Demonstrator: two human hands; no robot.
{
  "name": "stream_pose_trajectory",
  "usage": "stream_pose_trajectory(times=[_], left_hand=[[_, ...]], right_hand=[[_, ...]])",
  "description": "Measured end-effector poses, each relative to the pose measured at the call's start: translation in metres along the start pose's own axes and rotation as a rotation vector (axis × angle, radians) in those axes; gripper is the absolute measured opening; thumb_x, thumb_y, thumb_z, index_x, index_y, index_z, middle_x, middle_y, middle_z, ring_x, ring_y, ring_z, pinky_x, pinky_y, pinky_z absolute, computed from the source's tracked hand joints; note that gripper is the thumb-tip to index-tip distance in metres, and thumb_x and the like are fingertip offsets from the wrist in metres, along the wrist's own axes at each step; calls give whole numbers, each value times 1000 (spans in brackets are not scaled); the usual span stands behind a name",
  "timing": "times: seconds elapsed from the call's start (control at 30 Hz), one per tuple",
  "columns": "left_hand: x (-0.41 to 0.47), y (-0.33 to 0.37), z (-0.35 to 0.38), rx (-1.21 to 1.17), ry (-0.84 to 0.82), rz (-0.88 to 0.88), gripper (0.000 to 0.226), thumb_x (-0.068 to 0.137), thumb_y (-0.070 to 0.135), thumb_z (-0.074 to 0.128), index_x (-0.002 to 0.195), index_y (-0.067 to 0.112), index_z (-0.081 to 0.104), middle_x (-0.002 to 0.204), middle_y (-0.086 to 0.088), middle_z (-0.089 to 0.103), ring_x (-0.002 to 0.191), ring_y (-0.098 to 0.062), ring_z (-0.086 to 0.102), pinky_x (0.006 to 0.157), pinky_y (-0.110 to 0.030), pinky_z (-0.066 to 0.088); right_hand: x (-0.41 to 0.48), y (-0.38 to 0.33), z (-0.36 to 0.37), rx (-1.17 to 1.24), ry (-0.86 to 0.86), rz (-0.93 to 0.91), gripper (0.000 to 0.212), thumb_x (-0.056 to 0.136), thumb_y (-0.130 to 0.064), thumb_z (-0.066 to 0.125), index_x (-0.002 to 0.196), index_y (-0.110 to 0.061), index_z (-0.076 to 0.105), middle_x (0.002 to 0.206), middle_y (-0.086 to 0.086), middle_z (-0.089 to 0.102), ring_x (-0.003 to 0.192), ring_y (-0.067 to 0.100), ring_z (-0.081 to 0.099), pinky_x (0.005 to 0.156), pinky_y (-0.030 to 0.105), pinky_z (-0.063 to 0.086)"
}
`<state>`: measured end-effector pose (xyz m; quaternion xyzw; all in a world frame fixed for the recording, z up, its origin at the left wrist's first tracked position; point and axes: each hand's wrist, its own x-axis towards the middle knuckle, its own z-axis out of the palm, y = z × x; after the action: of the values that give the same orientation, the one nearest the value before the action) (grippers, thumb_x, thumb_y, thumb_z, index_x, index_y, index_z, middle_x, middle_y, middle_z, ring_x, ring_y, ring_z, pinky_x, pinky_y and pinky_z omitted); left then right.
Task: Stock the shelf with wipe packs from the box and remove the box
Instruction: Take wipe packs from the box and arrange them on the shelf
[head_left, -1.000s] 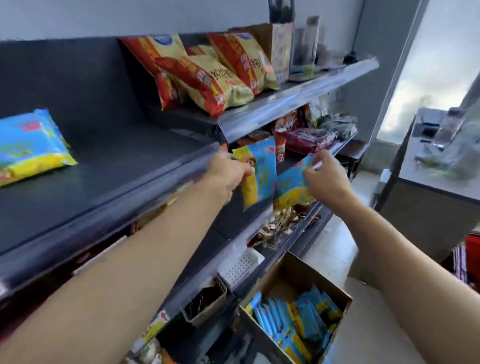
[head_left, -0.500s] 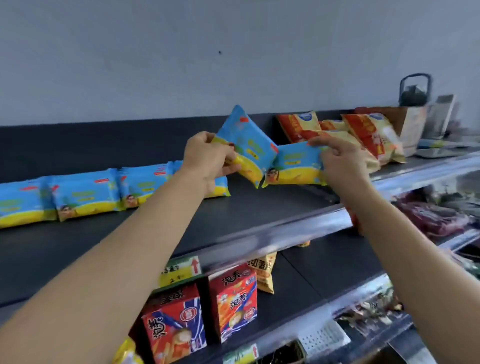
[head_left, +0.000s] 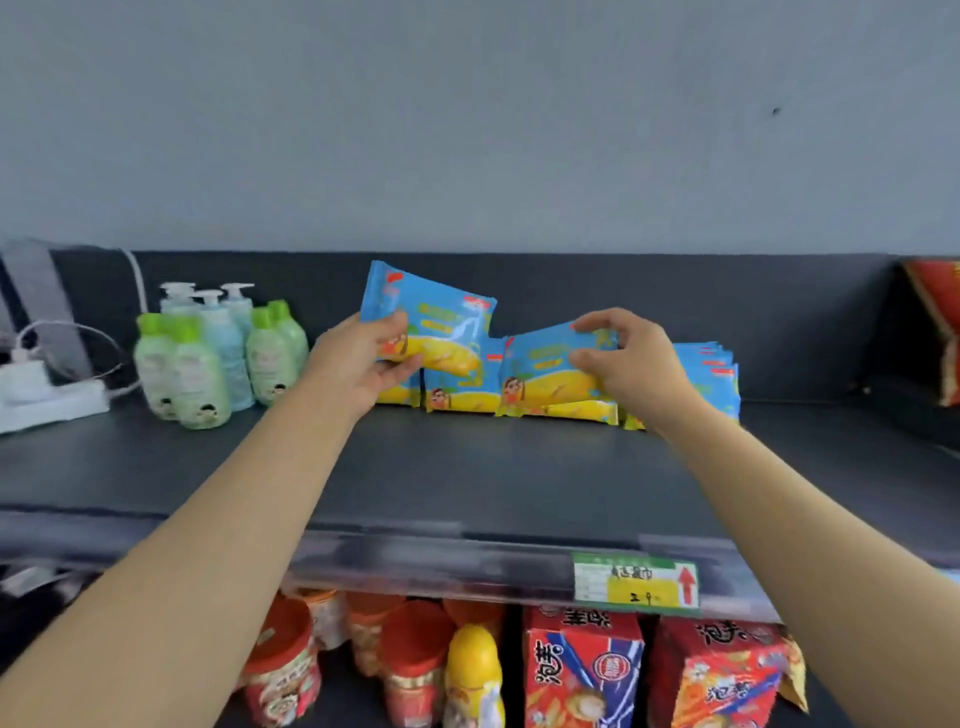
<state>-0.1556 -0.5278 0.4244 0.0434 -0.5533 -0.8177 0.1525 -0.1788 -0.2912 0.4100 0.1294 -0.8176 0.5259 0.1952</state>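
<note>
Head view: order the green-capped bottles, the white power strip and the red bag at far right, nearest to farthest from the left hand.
1. Green-capped bottles, just left of the left hand holding a wipe pack, same shelf.
2. White power strip, farther left at the shelf's end.
3. Red bag, far right, beyond the right hand.

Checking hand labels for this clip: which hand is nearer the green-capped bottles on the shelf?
Left. The left hand, gripping a raised wipe pack, is just right of the green-capped bottles; the right hand, holding a second wipe pack, is farther right.
</note>
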Motion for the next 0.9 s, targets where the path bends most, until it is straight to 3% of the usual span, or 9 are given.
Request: stream_pose_trajectory(times=[0.07, 0.13, 0.23, 0.4, 0.57, 0.63, 0.73, 0.83, 0.9], left_hand=[[14, 4, -32, -4, 59, 1, 17, 92, 5, 56, 84, 20, 58, 81, 2, 59, 75, -11, 58, 53, -24, 57], [27, 4, -58, -19, 107, -9, 21, 92, 1, 54, 84, 21, 57, 85, 2, 59, 80, -11, 57, 53, -26, 58], [46, 0, -87, -10, 160, -58, 25, 93, -3, 50, 83, 20, 54, 85, 3, 56, 78, -10, 55, 69, -35, 57], [79, -8, -108, 13, 196, -183, 21, 91, -4, 54, 81, 15, 52, 83, 0, 56, 75, -12, 54, 86, -42, 52], [106, -27, -113, -20, 174, -311, 16, 90, -3, 56, 83, 11, 54, 90, -6, 57, 78, -17, 55, 82, -40, 48], [114, -33, -114, 4, 159, -335, 11, 91, -2, 56, 93, 8, 56, 97, -7, 57, 81, -19, 55, 81, -38, 48], [123, -36, -112, 236, 147, -300, 32, 90, 1, 58, 120, 13, 54, 106, -5, 59, 87, -18, 57, 82, -36, 47], [136, -39, -113, 468, 164, -210, 37, 88, 1, 61, 123, 10, 54, 106, -3, 57, 75, -13, 54, 81, -32, 39], [144, -41, -115, 591, 183, -153, 36, 85, 2, 66, 119, 5, 57, 106, -4, 59, 83, -17, 56, 81, -31, 40]], right_hand=[[7, -8, 23, 46, -39, 1, 34, 79, -2, 65, 105, -24, 61, 84, 2, 54, 54, 23, 48, 52, 30, 43], [13, -14, 43, 86, -72, 13, 53, 81, 4, 62, 120, -31, 54, 102, -1, 48, 89, 38, 60, 60, 34, 49], [20, -19, 68, 84, -106, 33, 64, 83, 6, 61, 133, -30, 45, 110, 3, 45, 119, 39, 50, 73, 40, 54], [35, -8, 97, 82, -103, 106, 47, 80, 6, 64, 112, -28, 53, 98, 14, 59, 72, 26, 56, 66, 47, 55], [42, 9, 104, 9, -104, 143, 38, 83, 4, 62, 106, -24, 51, 69, 2, 43, 50, 17, 38, 44, 27, 36], [43, 15, 107, -24, -105, 161, 38, 83, 3, 63, 104, -25, 49, 67, 1, 39, 48, 15, 34, 42, 26, 33], [46, 23, 114, -46, -95, 196, 37, 83, 2, 63, 102, -25, 46, 71, 7, 42, 51, 17, 35, 45, 27, 34], [49, 28, 119, -166, -83, 186, 36, 82, 1, 64, 100, -22, 43, 68, 5, 43, 50, 17, 37, 44, 26, 34], [52, 28, 120, -289, -84, 150, 34, 83, -1, 64, 103, -19, 43, 71, 5, 45, 51, 18, 40, 44, 27, 36]])
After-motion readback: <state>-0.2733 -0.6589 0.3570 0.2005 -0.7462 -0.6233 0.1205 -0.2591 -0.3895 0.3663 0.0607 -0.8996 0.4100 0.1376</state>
